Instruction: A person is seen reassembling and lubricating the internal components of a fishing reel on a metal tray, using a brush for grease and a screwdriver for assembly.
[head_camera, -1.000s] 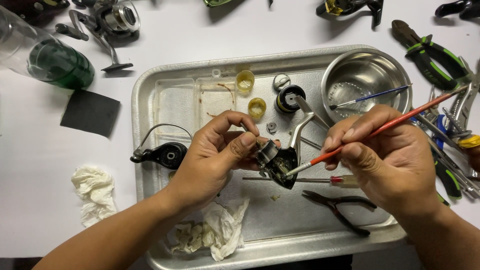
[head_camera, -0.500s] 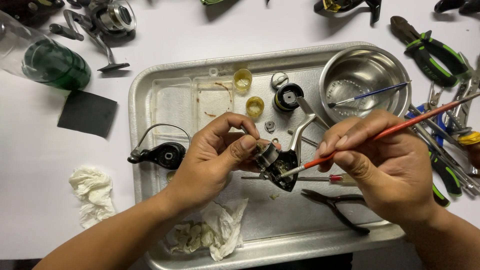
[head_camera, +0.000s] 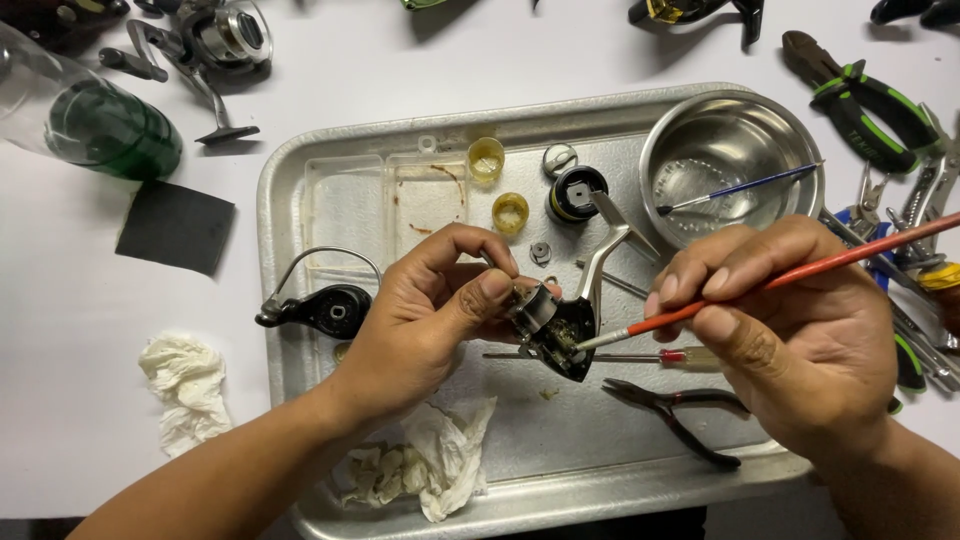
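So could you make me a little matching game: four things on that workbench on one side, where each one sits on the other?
Things:
1. red brush
2. blue brush
3. pliers
4. green bottle

Places:
A. in the steel bowl
B. on the table, off the tray
C. in the right hand
D. on the tray, near the right hand

Pairs: 1-C, 2-A, 3-D, 4-B
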